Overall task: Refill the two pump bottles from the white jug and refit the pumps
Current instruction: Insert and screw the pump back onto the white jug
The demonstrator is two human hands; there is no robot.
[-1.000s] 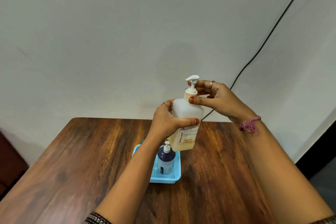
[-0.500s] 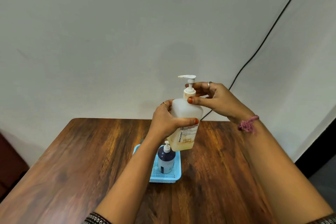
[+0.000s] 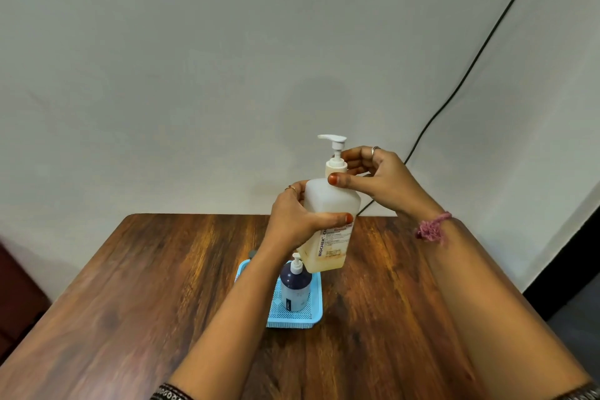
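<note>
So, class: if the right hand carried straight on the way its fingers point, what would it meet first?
The right hand points leftward at the pump collar of the large bottle, and its fingers already touch it. Beyond, likely only the wall.

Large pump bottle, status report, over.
Left hand grips large pump bottle, lifted above blue tray. Right hand pinches pump collar. Nothing in the way.

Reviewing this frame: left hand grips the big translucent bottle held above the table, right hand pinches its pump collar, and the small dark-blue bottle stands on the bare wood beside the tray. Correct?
Not quite. In the head view the small dark-blue bottle stands inside the blue tray, not on bare wood. The rest holds: left hand grips the big translucent bottle, right hand pinches its pump collar.
</note>
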